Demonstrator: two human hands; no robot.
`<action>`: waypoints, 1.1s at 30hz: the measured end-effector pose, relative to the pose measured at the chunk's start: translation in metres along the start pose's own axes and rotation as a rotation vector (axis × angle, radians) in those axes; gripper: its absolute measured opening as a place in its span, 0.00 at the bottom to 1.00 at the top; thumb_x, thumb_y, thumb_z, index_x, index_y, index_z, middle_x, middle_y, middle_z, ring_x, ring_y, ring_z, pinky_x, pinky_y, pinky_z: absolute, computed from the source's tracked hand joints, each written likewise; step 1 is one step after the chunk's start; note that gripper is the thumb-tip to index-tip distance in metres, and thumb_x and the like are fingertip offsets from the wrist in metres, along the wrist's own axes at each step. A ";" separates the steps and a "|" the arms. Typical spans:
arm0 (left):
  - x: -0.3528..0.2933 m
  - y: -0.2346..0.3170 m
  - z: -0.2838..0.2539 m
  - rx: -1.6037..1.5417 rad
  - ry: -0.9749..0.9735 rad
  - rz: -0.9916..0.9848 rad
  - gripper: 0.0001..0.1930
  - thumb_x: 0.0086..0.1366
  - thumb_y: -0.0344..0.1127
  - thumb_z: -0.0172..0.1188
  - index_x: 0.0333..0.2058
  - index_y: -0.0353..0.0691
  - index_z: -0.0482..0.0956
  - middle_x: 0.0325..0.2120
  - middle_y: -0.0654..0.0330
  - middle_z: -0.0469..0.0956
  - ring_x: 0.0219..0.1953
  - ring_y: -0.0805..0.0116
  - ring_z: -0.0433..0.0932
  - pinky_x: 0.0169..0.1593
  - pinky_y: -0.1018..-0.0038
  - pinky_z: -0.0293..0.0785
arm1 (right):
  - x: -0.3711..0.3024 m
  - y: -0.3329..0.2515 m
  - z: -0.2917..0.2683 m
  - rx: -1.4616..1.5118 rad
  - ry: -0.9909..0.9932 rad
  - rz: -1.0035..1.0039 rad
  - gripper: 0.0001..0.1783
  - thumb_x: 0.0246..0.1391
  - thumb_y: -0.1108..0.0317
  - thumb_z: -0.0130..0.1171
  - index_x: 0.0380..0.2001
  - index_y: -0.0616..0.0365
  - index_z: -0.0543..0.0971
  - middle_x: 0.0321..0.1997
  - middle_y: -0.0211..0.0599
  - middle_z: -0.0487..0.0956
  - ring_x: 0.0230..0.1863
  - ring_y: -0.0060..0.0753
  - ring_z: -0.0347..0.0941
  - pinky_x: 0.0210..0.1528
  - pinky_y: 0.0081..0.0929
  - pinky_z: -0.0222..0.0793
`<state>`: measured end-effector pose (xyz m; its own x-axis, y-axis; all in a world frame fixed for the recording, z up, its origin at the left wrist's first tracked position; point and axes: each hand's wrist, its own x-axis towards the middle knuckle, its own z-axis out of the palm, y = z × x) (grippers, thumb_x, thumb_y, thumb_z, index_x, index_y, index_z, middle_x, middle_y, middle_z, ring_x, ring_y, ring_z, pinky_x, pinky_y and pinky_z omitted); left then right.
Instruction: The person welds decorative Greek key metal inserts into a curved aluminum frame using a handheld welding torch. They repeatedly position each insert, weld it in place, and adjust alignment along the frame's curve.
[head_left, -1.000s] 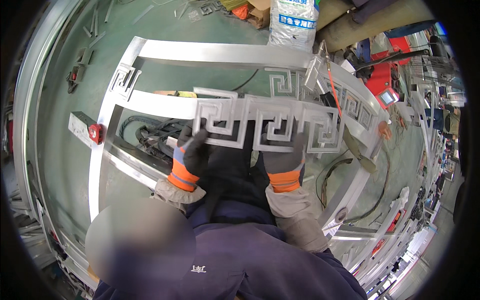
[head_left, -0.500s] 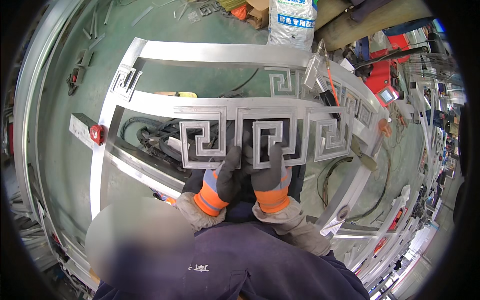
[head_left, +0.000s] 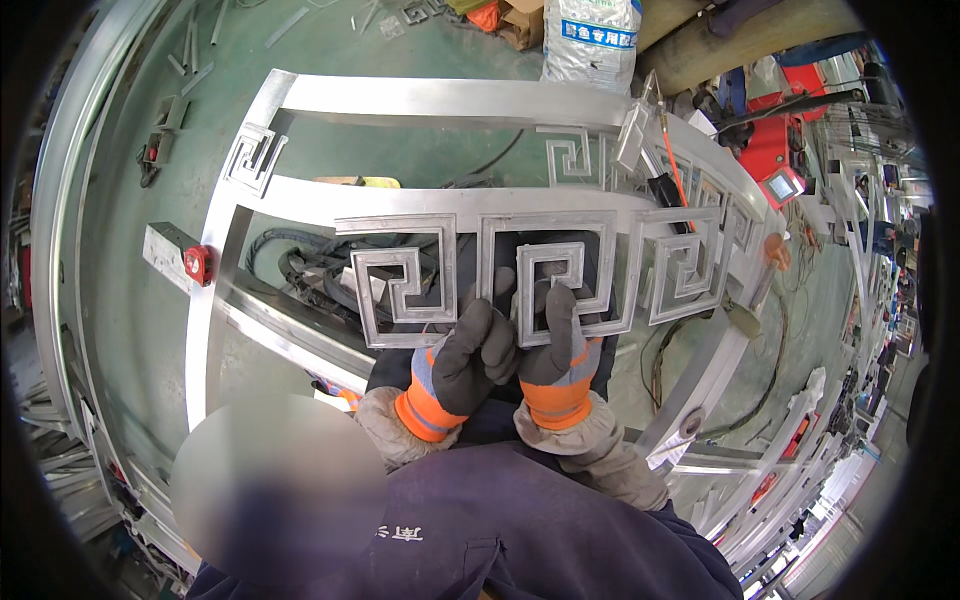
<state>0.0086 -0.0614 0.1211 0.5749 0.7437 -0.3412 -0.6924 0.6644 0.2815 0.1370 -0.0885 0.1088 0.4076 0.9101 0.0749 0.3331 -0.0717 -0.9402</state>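
In front of my body is a grey metal fretwork panel (head_left: pixel 545 222) with several square spiral key shapes in a row. My left hand (head_left: pixel 462 358), in a grey glove with an orange cuff, grips its lower edge between two spirals. Close beside it, my right hand (head_left: pixel 556 352), gloved alike, pinches the lower part of the middle spiral, thumb in front. Some fingers of both hands are hidden behind the panel or the hands. Behind the panel lies a large silver metal frame (head_left: pixel 450 98), with a smaller spiral piece (head_left: pixel 254 160) in its left corner.
A red tape measure (head_left: pixel 198 265) sits by the frame's left bar, near a square metal tube (head_left: pixel 166 250). Dark cables (head_left: pixel 290 262) lie below the frame. A white sack (head_left: pixel 592 50) stands at the back, and a red machine (head_left: pixel 768 145) at the back right.
The panel has come slightly nearer and its right part has shifted right, with both hands still on it. My left hand's fingers show more from the side now.
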 end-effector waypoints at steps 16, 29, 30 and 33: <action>0.001 -0.002 0.002 -0.110 -0.046 -0.030 0.22 0.75 0.49 0.40 0.63 0.50 0.64 0.17 0.72 0.55 0.16 0.79 0.51 0.23 0.81 0.53 | 0.005 -0.017 0.003 -0.006 0.112 -0.048 0.13 0.63 0.66 0.49 0.37 0.67 0.78 0.34 0.44 0.79 0.34 0.36 0.76 0.36 0.30 0.71; -0.002 0.001 0.003 -0.170 -0.051 -0.031 0.19 0.75 0.47 0.40 0.59 0.49 0.68 0.15 0.72 0.54 0.15 0.79 0.50 0.22 0.80 0.51 | 0.006 -0.028 0.003 0.312 0.126 0.270 0.14 0.61 0.64 0.53 0.35 0.68 0.78 0.28 0.38 0.78 0.29 0.28 0.74 0.31 0.26 0.70; -0.002 0.001 0.004 -0.159 -0.037 -0.029 0.19 0.76 0.46 0.40 0.59 0.48 0.68 0.15 0.72 0.54 0.15 0.79 0.49 0.22 0.80 0.51 | 0.003 -0.023 0.001 0.237 0.091 0.206 0.13 0.61 0.65 0.53 0.38 0.66 0.77 0.32 0.38 0.78 0.32 0.29 0.74 0.34 0.28 0.70; -0.003 0.002 0.007 -0.136 -0.007 -0.030 0.19 0.76 0.46 0.40 0.58 0.48 0.69 0.14 0.72 0.53 0.15 0.79 0.49 0.22 0.80 0.51 | -0.009 -0.009 -0.002 0.112 0.030 0.097 0.13 0.62 0.65 0.54 0.44 0.62 0.76 0.41 0.39 0.77 0.38 0.31 0.74 0.41 0.32 0.71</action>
<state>0.0086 -0.0613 0.1293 0.5991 0.7244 -0.3411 -0.7271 0.6706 0.1470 0.1319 -0.0962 0.1173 0.4595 0.8881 -0.0100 0.1946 -0.1116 -0.9745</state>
